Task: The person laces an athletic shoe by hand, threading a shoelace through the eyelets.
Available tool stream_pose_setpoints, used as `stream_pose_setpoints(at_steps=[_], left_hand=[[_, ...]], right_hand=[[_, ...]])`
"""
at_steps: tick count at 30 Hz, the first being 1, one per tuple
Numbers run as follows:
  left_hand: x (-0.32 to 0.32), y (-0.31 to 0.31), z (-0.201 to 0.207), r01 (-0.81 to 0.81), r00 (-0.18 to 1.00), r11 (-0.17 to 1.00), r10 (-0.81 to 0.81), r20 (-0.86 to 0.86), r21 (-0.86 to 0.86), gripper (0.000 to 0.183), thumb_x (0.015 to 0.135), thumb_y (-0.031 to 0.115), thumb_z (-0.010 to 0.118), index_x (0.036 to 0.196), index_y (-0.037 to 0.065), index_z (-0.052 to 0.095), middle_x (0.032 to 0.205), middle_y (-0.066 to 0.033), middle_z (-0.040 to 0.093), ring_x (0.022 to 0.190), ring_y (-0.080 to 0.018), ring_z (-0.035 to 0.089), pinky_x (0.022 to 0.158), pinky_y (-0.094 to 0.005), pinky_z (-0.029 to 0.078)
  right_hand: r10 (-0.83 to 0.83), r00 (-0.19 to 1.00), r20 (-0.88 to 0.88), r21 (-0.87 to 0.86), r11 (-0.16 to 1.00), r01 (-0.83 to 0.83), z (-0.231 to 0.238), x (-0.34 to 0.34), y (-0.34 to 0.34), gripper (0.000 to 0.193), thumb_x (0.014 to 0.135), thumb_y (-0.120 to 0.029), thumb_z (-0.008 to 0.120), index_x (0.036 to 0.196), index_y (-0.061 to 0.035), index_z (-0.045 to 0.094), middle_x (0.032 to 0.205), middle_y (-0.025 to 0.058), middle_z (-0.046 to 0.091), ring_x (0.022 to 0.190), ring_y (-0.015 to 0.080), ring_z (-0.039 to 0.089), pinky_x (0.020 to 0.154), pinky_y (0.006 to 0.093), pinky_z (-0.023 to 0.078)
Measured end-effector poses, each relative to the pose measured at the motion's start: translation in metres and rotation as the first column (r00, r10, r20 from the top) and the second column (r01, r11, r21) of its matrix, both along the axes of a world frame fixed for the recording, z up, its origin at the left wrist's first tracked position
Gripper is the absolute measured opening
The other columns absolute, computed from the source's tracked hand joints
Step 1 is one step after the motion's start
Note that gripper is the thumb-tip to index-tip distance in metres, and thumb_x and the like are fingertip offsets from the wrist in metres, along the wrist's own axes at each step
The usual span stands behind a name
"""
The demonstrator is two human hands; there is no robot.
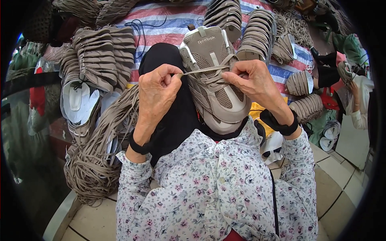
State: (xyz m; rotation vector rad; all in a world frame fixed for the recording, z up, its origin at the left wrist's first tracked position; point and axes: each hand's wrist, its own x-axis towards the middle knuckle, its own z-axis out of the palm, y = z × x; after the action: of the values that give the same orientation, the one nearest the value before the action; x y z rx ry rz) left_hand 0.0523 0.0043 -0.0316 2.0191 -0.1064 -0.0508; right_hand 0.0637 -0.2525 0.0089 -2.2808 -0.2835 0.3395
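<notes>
On my lap lies a taupe shoe upper, its toe toward me and its tongue pointing away. A taupe shoelace runs through its lower eyelets. To the left of the upper, my left hand pinches the lace's end between thumb and fingers, and the lace stretches taut across the tongue. My right hand is closed at the right eyelet edge, its thumb and finger on the lace there. Part of the right eyelet row is hidden behind that hand.
Left of me hangs a big bundle of loose taupe laces, beside stacked uppers. More stacked uppers rest on a striped sheet ahead. At the far right, another person's hand holds an upper. White insole-like pieces lie at right.
</notes>
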Motion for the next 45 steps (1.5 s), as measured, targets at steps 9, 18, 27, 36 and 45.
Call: stream_pose_setpoints(at_steps=[9, 18, 27, 36, 45], left_hand=[[0.0, 0.0, 0.009, -0.112, 0.992, 0.993, 0.109, 0.064, 0.034, 0.008, 0.08, 0.0, 0.065, 0.085, 0.0, 0.071, 0.052, 0.0006, 0.047, 0.048, -0.0037, 0.043, 0.047, -0.0237, 0.035], [0.003, 0.109, 0.007, -0.351, 0.925, 0.88, 0.273, 0.265, 0.32, 0.004, 0.089, 0.002, 0.067, 0.092, 0.002, 0.07, 0.065, 0.0095, 0.045, 0.059, -0.0012, 0.039, 0.053, -0.0193, 0.031], [-0.041, 0.311, 0.061, -0.719, 0.687, 0.272, 0.419, 0.594, 0.64, 0.016, 0.085, 0.019, 0.065, 0.095, 0.011, 0.075, 0.066, -0.0077, 0.063, 0.061, -0.0179, 0.06, 0.062, -0.0359, 0.05], [-0.055, 0.366, 0.119, -0.719, 0.691, 0.261, 0.372, 0.62, 0.645, 0.023, 0.085, 0.025, 0.065, 0.097, 0.007, 0.074, 0.068, -0.0095, 0.064, 0.063, -0.0204, 0.062, 0.064, -0.0351, 0.05], [-0.107, 0.493, 0.148, -0.68, 0.639, -0.076, 0.425, 0.641, 0.729, 0.03, 0.085, 0.036, 0.063, 0.092, 0.009, 0.074, 0.08, -0.0149, 0.071, 0.078, -0.0327, 0.069, 0.07, -0.0439, 0.052]], right_hand=[[0.162, 0.894, 0.417, 0.103, 0.969, -0.224, -0.025, 0.014, -0.012, 0.012, 0.086, -0.006, 0.071, 0.083, 0.0014, 0.062, 0.069, 0.0061, 0.053, 0.063, 0.0155, 0.052, 0.058, 0.0305, 0.042], [0.112, 0.973, 0.203, 0.308, 0.936, -0.172, -0.033, 0.015, -0.033, 0.013, 0.09, -0.01, 0.069, 0.087, 0.0004, 0.061, 0.085, 0.0025, 0.054, 0.077, 0.0119, 0.05, 0.069, 0.0258, 0.042], [0.114, 0.978, -0.176, 0.56, 0.828, 0.004, -0.04, 0.015, -0.047, 0.018, 0.092, -0.015, 0.07, 0.084, -0.0019, 0.06, 0.103, 0.0002, 0.052, 0.084, 0.0067, 0.049, 0.079, 0.0216, 0.043], [0.108, 0.994, -0.001, 0.543, 0.835, -0.09, -0.046, 0.014, -0.046, 0.019, 0.092, -0.02, 0.071, 0.087, -0.0031, 0.063, 0.102, -0.0003, 0.056, 0.089, 0.0065, 0.051, 0.077, 0.0224, 0.043], [0.13, 0.991, 0.015, 0.627, 0.771, -0.11, -0.052, 0.015, -0.046, 0.015, 0.09, -0.019, 0.072, 0.089, -0.0044, 0.066, 0.101, -0.0003, 0.057, 0.087, 0.0066, 0.051, 0.076, 0.0214, 0.043]])
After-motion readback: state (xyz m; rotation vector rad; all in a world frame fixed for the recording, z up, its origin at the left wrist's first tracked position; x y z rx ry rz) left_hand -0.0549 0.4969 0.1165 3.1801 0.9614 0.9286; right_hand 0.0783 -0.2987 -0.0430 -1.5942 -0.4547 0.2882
